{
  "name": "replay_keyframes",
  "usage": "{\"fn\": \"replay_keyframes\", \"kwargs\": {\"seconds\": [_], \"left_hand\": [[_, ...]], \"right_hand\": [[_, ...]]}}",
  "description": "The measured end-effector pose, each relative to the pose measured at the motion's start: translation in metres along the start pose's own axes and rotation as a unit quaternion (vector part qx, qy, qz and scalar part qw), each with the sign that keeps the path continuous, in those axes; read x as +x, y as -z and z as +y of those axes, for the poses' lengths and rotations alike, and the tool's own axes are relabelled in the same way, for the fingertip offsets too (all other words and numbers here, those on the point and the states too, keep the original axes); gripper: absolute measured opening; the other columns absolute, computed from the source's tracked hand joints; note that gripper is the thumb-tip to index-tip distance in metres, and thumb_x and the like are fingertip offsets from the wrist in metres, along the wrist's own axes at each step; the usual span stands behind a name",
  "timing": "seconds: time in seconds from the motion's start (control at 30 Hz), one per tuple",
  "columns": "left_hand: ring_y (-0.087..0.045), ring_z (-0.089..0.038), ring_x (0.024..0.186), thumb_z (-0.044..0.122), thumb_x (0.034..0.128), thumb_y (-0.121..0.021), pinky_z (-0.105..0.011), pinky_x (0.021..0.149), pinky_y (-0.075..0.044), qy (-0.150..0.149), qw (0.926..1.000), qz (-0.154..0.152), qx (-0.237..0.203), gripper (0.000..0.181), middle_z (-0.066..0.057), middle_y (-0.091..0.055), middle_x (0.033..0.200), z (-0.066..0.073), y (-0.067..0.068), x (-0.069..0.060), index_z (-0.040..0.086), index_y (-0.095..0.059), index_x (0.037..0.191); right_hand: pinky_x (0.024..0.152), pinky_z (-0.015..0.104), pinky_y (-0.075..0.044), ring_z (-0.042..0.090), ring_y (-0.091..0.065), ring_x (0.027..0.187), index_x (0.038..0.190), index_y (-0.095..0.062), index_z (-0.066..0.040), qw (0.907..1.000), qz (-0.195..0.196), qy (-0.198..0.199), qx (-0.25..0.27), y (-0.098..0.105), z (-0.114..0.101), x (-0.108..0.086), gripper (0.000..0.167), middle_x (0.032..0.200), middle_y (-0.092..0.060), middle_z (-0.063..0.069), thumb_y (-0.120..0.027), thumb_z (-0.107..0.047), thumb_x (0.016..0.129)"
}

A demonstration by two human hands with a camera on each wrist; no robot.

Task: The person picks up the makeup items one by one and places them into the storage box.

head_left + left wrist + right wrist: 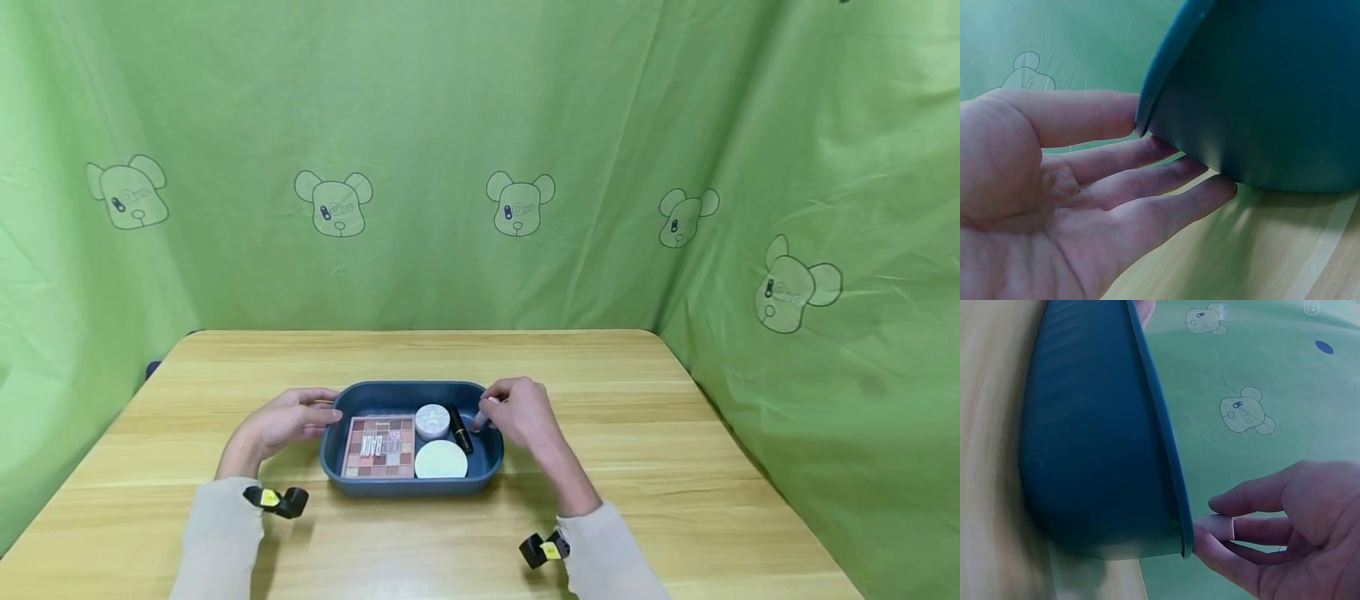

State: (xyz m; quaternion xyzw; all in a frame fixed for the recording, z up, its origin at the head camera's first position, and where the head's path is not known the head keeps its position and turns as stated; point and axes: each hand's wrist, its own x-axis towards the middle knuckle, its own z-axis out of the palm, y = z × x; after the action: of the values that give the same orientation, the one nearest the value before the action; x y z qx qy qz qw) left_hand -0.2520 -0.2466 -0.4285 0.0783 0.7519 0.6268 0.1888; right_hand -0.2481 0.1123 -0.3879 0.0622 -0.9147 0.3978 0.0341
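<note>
A dark blue oblong basin (pixel 412 487) holds several cosmetics. At its left end my left hand (pixel 288 417) touches the rim and outer wall, its fingers extended and slightly bent. At the right end, my right hand (pixel 519 410) pinches a small pale tube (pixel 1217 526) between thumb and fingers, partly inside the basin. The fingers hide much of this tube. Left in the basin lies an eyeshadow palette (pixel 380 447). Beside it are a round white jar with a star on its lid (pixel 432 421), a round white compact (pixel 441 460) and a black lipstick tube (pixel 460 430).
The basin stands on a wood-grain table (pixel 420 542). Green curtains (pixel 427 275) printed with bear heads hang behind and at the sides. A black camera band is strapped on each sleeve.
</note>
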Motion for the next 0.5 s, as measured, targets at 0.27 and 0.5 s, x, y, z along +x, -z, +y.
{"fn": "replay_keyframes", "kwargs": {"seconds": [0.27,0.5], "left_hand": [[-0.065,-0.026,0.118,0.008,0.0967,-0.062,-0.038,0.104,-0.056,0.0,1.0,0.0,0.005,0.062,-0.034,-0.053,0.141,0.0,0.0,0.0,-0.016,-0.036,0.147],[-0.065,-0.025,0.117,0.009,0.0965,-0.063,-0.038,0.104,-0.056,0.0,1.0,0.001,0.004,0.062,-0.033,-0.054,0.14,0.0,0.0,0.0,-0.016,-0.036,0.147]], "right_hand": [[0.064,0.026,-0.058,0.012,-0.068,0.073,0.092,-0.079,-0.005,0.9992,0.019,0.032,-0.015,-0.006,0.001,-0.002,0.007,0.083,-0.077,0.004,-0.076,-0.007,0.086],[0.069,0.029,-0.06,0.014,-0.068,0.076,0.09,-0.079,-0.005,0.9982,0.021,0.049,-0.028,-0.012,0.001,-0.002,0.005,0.083,-0.076,0.003,-0.078,-0.007,0.085]]}}
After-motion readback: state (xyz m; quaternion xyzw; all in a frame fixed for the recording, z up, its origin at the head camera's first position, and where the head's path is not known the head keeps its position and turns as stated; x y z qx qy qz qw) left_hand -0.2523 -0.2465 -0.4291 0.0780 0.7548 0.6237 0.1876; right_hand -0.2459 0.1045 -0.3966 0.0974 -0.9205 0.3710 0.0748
